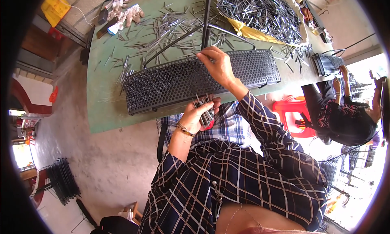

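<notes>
A long black perforated rack [252, 71] lies across the near side of the green table [106, 112]. Its left end looks packed with thin pieces, while open holes show toward the right. Below its front edge, my left hand [191, 117] is closed around a bundle of thin metal rods [206, 114]. My right hand [220, 69] is over the middle of the rack, thumb and fingers pinched together; whatever is between them is too small to make out. Just behind that hand rises a black post [206, 20] with slanting struts.
Loose rods [168, 32] are scattered behind the rack. A large heap of rods [260, 14] sits on yellow sheeting at the back right. Work gloves [132, 15] lie far left. At right, a co-worker [345, 116] handles another rack [329, 65] near a red stool [293, 112].
</notes>
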### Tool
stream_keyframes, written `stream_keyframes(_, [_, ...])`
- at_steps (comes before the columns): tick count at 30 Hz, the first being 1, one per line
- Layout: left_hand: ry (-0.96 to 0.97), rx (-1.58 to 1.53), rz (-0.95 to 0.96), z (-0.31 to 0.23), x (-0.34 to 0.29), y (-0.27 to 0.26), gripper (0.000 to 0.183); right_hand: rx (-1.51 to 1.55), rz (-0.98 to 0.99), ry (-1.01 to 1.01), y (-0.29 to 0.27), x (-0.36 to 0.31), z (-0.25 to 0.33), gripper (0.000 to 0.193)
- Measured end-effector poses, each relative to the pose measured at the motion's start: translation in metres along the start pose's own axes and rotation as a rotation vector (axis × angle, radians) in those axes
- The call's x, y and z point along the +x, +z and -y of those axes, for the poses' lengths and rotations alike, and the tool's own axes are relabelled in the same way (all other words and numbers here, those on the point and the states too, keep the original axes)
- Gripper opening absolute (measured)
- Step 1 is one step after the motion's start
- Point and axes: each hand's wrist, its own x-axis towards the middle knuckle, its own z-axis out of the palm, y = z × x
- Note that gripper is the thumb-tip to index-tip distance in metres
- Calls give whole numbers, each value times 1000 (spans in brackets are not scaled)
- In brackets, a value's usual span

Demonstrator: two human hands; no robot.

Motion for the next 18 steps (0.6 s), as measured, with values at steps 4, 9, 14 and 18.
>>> stream_keyframes(4, [-24,-2,12,0,-1,-5,29,-147,36,-81,7,-4,-15,15])
stream_keyframes(9, [-2,-81,-8,1,-4,-4,30,-342,151,-250,9,-15,-22,17])
stream_keyframes(14, [26,-66,-22,-4,-6,0,25,-273,40,-255,0,-13,-15,22])
stream_keyframes(18, [64,-26,-25,-7,-8,2,30,-89,463,123,-29,-26,9,26])
